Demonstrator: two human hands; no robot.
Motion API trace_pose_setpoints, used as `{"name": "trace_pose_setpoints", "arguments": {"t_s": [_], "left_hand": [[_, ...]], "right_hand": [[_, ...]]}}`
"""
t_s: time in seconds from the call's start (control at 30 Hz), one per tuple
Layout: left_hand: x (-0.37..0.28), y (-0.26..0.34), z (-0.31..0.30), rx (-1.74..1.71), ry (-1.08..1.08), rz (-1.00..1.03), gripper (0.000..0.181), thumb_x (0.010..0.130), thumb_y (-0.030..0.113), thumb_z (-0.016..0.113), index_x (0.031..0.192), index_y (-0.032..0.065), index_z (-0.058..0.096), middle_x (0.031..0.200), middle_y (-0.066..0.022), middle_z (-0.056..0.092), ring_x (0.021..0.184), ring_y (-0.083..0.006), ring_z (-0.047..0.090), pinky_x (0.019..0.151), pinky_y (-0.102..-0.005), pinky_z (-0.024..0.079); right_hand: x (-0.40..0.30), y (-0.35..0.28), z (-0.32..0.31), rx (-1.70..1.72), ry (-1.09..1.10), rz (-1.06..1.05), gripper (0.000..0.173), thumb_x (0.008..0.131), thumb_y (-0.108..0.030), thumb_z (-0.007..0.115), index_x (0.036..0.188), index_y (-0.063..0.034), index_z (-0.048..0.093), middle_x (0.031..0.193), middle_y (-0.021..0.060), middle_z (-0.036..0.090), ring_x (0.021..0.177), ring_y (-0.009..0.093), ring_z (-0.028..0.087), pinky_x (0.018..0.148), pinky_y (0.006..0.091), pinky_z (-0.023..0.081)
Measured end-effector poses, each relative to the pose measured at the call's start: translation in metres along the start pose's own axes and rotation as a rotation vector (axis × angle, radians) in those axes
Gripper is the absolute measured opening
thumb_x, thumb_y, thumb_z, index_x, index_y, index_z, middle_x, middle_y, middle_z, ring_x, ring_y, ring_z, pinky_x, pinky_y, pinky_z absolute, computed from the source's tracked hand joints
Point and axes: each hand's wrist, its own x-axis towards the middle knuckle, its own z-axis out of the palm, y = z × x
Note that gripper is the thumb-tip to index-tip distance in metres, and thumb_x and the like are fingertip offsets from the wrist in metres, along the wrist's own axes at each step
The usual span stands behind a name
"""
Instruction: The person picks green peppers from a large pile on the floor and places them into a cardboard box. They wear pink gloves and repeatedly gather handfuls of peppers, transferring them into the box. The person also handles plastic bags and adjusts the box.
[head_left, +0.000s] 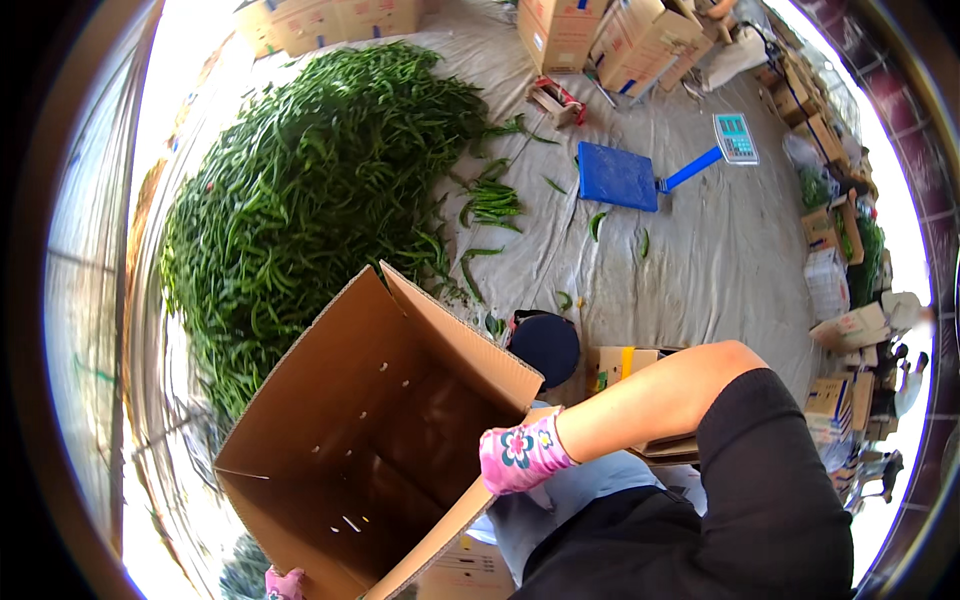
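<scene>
A tall, opened cardboard box (315, 390) is tilted in front of me, with its dark interior facing up. My right hand (525, 454), in a pink glove with a flower pattern, grips the box's near right wall at the rim. At the lower edge of the view, only a small part of my left hand (285, 583) shows, in a matching glove against the box's lower left corner. Beyond the box lies a large heap of green chili peppers (330, 157), with a small loose bunch of peppers (491, 199) beside it.
A blue platform scale (619, 176) with a keypad display (736, 139) stands on the grey ground sheet (697, 262). A dark round stool (545, 349) is beside the box. Cartons (637, 45) stand at the back. More boxes and people line the right side.
</scene>
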Motion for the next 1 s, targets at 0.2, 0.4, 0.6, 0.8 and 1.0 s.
{"name": "trace_pose_setpoints", "arguments": {"t_s": [0.2, 0.4, 0.6, 0.8, 1.0], "left_hand": [[0.01, 0.178, 0.0, -0.001, 0.259, 0.275, 0.024, 0.077, 0.002, 0.055, 0.101, -0.0008, 0.056, 0.084, -0.0096, 0.061, 0.07, -0.0169, 0.056, 0.061, -0.0278, 0.046], [-0.002, 0.365, 0.07, 0.256, 0.134, 0.502, 0.026, 0.072, -0.003, 0.053, 0.098, -0.0047, 0.056, 0.078, -0.007, 0.06, 0.059, -0.0103, 0.052, 0.05, -0.0219, 0.043], [0.03, 0.474, 0.234, 0.252, -0.092, 0.771, 0.031, 0.08, -0.003, 0.05, 0.11, -0.0037, 0.056, 0.095, -0.0095, 0.063, 0.078, -0.0153, 0.059, 0.07, -0.0272, 0.049], [0.111, 0.536, 0.417, 0.373, -0.277, 0.97, 0.034, 0.087, 0.006, 0.055, 0.12, -0.0023, 0.049, 0.094, -0.0084, 0.064, 0.074, -0.0113, 0.058, 0.064, -0.0282, 0.05], [0.164, 0.552, 0.577, 0.639, -0.211, 1.128, 0.033, 0.08, 0.028, 0.061, 0.102, 0.0023, 0.06, 0.093, -0.02, 0.064, 0.089, -0.0343, 0.062, 0.08, -0.0395, 0.051]], "right_hand": [[-0.084, 0.103, -0.028, 0.208, 0.242, 0.244, 0.015, 0.065, -0.021, 0.062, 0.062, -0.0073, 0.059, 0.055, 0.0123, 0.056, 0.058, 0.032, 0.061, 0.053, 0.0415, 0.048], [-0.21, 0.113, -0.055, 0.129, 0.34, 0.591, 0.012, 0.065, -0.019, 0.061, 0.061, -0.009, 0.055, 0.053, 0.0101, 0.055, 0.057, 0.029, 0.06, 0.054, 0.0395, 0.048], [-0.314, 0.103, -0.026, 0.057, 0.169, 0.881, 0.009, 0.063, -0.018, 0.061, 0.062, -0.0111, 0.056, 0.053, 0.0081, 0.054, 0.056, 0.028, 0.059, 0.054, 0.0388, 0.047], [-0.417, 0.097, 0.021, 0.009, -0.136, 1.193, 0.02, 0.071, -0.03, 0.063, 0.068, -0.011, 0.058, 0.062, 0.0089, 0.058, 0.064, 0.029, 0.059, 0.063, 0.0423, 0.046], [-0.487, 0.109, 0.103, -0.137, -0.428, 1.411, 0.025, 0.076, -0.036, 0.062, 0.081, -0.0118, 0.06, 0.076, 0.0094, 0.063, 0.081, 0.027, 0.061, 0.071, 0.0408, 0.046]]}}
